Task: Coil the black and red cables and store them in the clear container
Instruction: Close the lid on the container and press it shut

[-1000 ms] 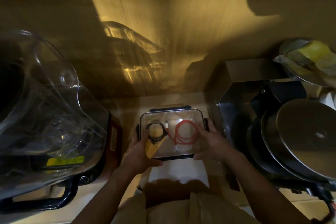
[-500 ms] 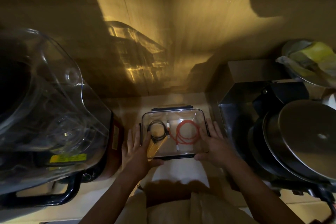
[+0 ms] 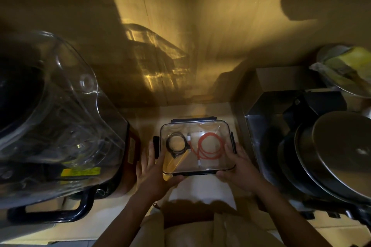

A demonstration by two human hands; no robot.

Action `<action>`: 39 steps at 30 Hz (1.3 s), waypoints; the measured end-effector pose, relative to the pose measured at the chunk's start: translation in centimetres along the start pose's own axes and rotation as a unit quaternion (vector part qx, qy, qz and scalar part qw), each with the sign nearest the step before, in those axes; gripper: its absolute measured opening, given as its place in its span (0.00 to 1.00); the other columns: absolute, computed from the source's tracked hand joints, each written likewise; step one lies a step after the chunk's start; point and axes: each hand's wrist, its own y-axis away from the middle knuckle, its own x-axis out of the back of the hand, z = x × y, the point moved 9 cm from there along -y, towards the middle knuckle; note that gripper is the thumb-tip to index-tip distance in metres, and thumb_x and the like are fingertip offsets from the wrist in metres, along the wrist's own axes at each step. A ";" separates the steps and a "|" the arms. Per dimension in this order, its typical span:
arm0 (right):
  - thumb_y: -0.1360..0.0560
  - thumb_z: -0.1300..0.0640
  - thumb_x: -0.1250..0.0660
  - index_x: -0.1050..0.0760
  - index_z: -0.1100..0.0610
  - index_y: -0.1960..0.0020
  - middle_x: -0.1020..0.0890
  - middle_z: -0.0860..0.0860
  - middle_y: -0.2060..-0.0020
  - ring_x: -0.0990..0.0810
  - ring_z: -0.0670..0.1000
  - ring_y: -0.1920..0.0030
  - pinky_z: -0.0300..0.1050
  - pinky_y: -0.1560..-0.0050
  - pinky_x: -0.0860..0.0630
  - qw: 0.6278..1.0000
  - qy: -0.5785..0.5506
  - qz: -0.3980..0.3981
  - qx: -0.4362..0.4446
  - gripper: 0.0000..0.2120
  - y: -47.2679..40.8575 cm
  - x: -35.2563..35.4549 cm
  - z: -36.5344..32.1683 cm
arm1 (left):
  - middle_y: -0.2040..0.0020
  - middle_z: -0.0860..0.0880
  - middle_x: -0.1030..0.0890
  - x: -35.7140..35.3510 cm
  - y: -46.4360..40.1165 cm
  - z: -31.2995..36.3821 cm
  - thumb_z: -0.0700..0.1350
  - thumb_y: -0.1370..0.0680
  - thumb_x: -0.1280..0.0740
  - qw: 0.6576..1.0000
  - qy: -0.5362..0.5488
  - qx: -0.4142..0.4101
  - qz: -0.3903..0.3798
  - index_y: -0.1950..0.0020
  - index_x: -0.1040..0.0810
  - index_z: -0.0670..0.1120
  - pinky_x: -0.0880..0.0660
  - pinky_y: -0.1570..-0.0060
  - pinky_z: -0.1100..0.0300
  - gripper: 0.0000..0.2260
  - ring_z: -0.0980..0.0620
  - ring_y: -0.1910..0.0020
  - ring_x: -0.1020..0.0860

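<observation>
The clear container (image 3: 200, 122) sits on the counter in the middle, lid on, with black latches at its edges. Inside, the black cable (image 3: 168, 143) lies coiled on the left and the red cable (image 3: 206, 155) lies coiled on the right, its white plugs showing. My left hand (image 3: 152, 170) rests at the front left corner with fingers spread beside the left latch (image 3: 156, 146) and thumb along the front edge. My right hand (image 3: 239, 168) grips the front right corner, fingers over the right side and thumb at the front.
A large clear blender jug (image 3: 60, 106) on a dark base crowds the left side. Stacked dark pans with a metal lid (image 3: 341, 156) and a steel box (image 3: 271, 106) fill the right. A wall stands close behind. A white sheet (image 3: 200, 188) lies at the container's front.
My left hand has loosened from the container's left side and its fingers have spread out flat. The right hand has shifted a little toward the front right corner.
</observation>
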 end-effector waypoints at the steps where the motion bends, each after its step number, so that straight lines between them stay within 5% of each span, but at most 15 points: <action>1: 0.29 0.38 0.29 0.57 0.42 0.20 0.59 0.51 0.19 0.59 0.55 0.20 0.59 0.22 0.46 1.000 -0.017 0.001 0.007 0.49 0.0 0.0 -0.1 | 0.24 0.53 0.75 0.1 0.0 -0.2 0.75 0.35 0.36 0.999 0.032 0.001 0.002 0.24 0.66 0.65 0.55 0.26 0.37 0.51 0.43 0.23 0.67; 5: 0.32 0.30 0.34 0.54 0.33 0.23 0.46 0.49 0.21 0.39 0.57 0.24 0.57 0.30 0.30 0.997 -0.055 0.043 0.033 0.44 -0.3 0.5 -0.5 | 0.22 0.55 0.70 0.3 -0.2 -0.6 0.76 0.36 0.35 0.995 0.100 0.011 0.015 0.22 0.61 0.63 0.54 0.25 0.38 0.52 0.46 0.22 0.64; 13: 0.41 0.22 0.33 0.57 0.36 0.22 0.59 0.41 0.21 0.43 0.55 0.21 0.60 0.30 0.30 0.995 -0.074 0.058 0.043 0.56 -0.6 0.4 -0.7 | 0.22 0.54 0.70 0.5 -0.6 -0.1 0.73 0.35 0.32 0.993 0.115 -0.005 0.023 0.22 0.60 0.61 0.56 0.26 0.39 0.52 0.47 0.22 0.65; 19: 0.41 0.34 0.25 0.61 0.39 0.21 0.65 0.41 0.21 0.49 0.55 0.20 0.59 0.27 0.33 0.997 -0.052 0.042 0.028 0.61 -0.6 0.1 -0.5 | 0.23 0.53 0.40 0.4 -1.2 -0.3 0.68 0.41 0.24 0.978 0.204 -0.041 0.024 0.22 0.50 0.61 0.31 0.33 0.41 0.55 0.49 0.25 0.40; 23: 0.37 0.47 0.20 0.70 0.41 0.23 0.73 0.42 0.24 0.52 0.52 0.20 0.55 0.26 0.35 0.999 -0.029 0.027 0.029 0.65 -0.2 -0.7 -0.3 | 0.20 0.54 0.48 -0.3 -1.3 -0.7 0.66 0.44 0.22 0.982 0.180 -0.046 0.024 0.22 0.57 0.62 0.35 0.29 0.41 0.61 0.48 0.22 0.46; 29: 0.35 0.47 0.20 0.73 0.39 0.25 0.74 0.43 0.24 0.49 0.53 0.20 0.52 0.28 0.32 0.997 -0.013 0.062 0.041 0.65 0.1 -0.8 -0.7 | 0.19 0.51 0.58 -0.4 -1.2 -0.1 0.65 0.41 0.23 0.989 0.135 -0.042 0.046 0.22 0.64 0.58 0.44 0.25 0.44 0.63 0.46 0.21 0.56; 33: 0.34 0.49 0.21 0.70 0.44 0.22 0.72 0.45 0.23 0.49 0.53 0.20 0.49 0.28 0.34 0.996 -0.002 0.082 0.041 0.63 0.0 -0.7 -0.9 | 0.21 0.52 0.67 -0.8 -1.4 0.1 0.68 0.41 0.25 0.991 0.125 -0.047 0.032 0.24 0.67 0.64 0.42 0.28 0.35 0.60 0.42 0.21 0.58; 39: 0.35 0.44 0.21 0.67 0.45 0.21 0.68 0.47 0.22 0.50 0.54 0.20 0.51 0.27 0.37 0.993 0.019 0.109 0.032 0.63 -0.1 -0.8 -0.6 | 0.19 0.49 0.59 -1.7 -1.3 -0.7 0.63 0.38 0.22 0.991 0.131 -0.013 0.022 0.23 0.63 0.64 0.42 0.28 0.36 0.58 0.40 0.21 0.53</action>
